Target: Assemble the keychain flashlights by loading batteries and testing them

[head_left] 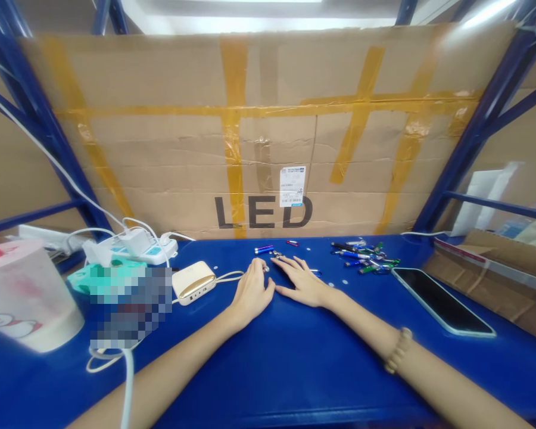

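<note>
My left hand (pixel 254 292) rests on the blue table with its fingers bent together. A tiny silvery piece (pixel 266 269) shows at its fingertips, too small to name. Close beside it lies my right hand (pixel 302 282), palm down with fingers spread. Its fingertips are near some small metal bits (pixel 277 255). Just beyond the hands is a short blue metal tube (pixel 263 250), like a mini flashlight. A small red clip (pixel 292 242) lies behind, and part of another clip (pixel 315 272) shows beside the right hand.
At the right are a pile of coloured tubes and clips (pixel 368 257), a phone (pixel 442 301) and an open carton (pixel 509 280). At the left stand a cream power bank (pixel 194 282), a power strip (pixel 156 253) with cables and a large cup (pixel 31 298). A cardboard box (pixel 183 155) walls off the back.
</note>
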A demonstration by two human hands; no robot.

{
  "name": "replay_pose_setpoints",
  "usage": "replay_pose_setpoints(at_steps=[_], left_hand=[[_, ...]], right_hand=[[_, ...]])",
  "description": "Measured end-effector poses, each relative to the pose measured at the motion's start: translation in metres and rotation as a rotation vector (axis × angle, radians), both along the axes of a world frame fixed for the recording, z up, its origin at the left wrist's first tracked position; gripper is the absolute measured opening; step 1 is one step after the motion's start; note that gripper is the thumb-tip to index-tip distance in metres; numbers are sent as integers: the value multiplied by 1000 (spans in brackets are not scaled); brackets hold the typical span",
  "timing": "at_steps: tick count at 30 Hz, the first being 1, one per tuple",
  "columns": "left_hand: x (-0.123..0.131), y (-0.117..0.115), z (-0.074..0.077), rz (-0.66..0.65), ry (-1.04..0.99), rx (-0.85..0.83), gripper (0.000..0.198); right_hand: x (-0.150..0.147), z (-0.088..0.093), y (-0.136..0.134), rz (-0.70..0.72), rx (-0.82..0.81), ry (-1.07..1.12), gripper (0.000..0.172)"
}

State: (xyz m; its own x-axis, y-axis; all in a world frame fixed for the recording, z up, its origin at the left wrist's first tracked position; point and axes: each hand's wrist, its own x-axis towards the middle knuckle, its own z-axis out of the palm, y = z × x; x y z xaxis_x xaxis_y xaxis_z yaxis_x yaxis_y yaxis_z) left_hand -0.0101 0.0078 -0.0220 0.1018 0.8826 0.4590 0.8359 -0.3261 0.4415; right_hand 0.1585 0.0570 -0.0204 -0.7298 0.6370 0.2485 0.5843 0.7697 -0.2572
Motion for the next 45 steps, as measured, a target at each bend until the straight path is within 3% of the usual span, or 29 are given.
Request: replay_pose_setpoints(at_steps=[10, 16, 25, 32, 45], left_hand=[[0, -1, 1, -5, -14, -2, 16], [1, 0, 1, -13, 11, -17, 14], [1, -1, 3, -13, 23, -25, 15], [1, -2, 4, -19, 29, -1, 14], [1, -3, 4, -31, 6, -5, 15]], right_hand=[[3, 5, 1, -40, 160, 183, 44], [3, 6, 4, -57, 178, 147, 37], [2, 5, 5, -124, 61, 229, 26], [2, 13, 1, -265, 16, 186, 23], [1, 5, 6, -259, -127, 291, 26]])
